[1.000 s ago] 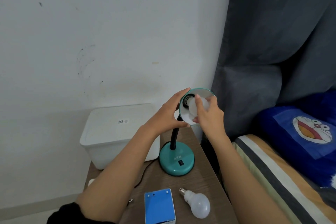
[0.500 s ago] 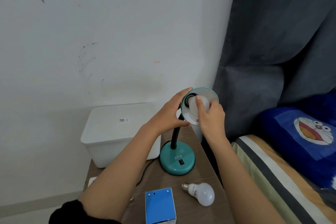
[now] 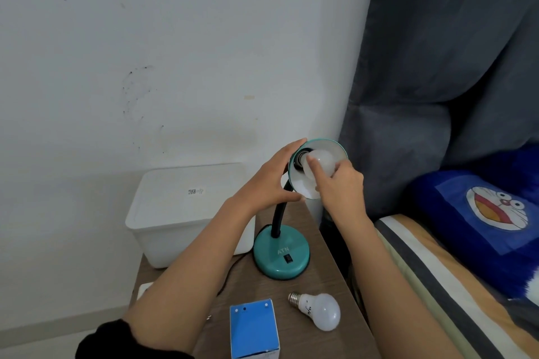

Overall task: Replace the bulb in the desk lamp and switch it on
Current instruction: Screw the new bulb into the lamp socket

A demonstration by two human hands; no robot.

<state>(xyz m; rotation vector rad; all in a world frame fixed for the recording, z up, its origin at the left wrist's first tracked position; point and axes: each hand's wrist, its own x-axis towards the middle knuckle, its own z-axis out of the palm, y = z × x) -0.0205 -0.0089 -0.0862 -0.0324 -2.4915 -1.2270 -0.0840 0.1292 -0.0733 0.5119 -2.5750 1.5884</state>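
A teal desk lamp stands on the wooden bedside table, its round base (image 3: 281, 253) carrying a black rocker switch (image 3: 288, 258). My left hand (image 3: 269, 179) grips the back of the tilted teal shade (image 3: 335, 146). Inside the shade a white bulb (image 3: 322, 162) sits in the black socket, and my right hand (image 3: 339, 186) has its fingers closed around that bulb. A second white bulb (image 3: 319, 310) lies loose on the table in front of the base, screw cap pointing left. The lamp is unlit.
A blue bulb box (image 3: 253, 329) stands at the table's near edge. A white lidded bin (image 3: 186, 213) sits behind my left arm. A bed with a striped sheet (image 3: 431, 277) and a blue cartoon pillow (image 3: 490, 213) lies right. A grey curtain (image 3: 452, 67) hangs behind.
My right hand's fingers have shifted around the bulb in the shade, uncovering more of it. My view has tilted slightly, so the table items sit higher in frame.
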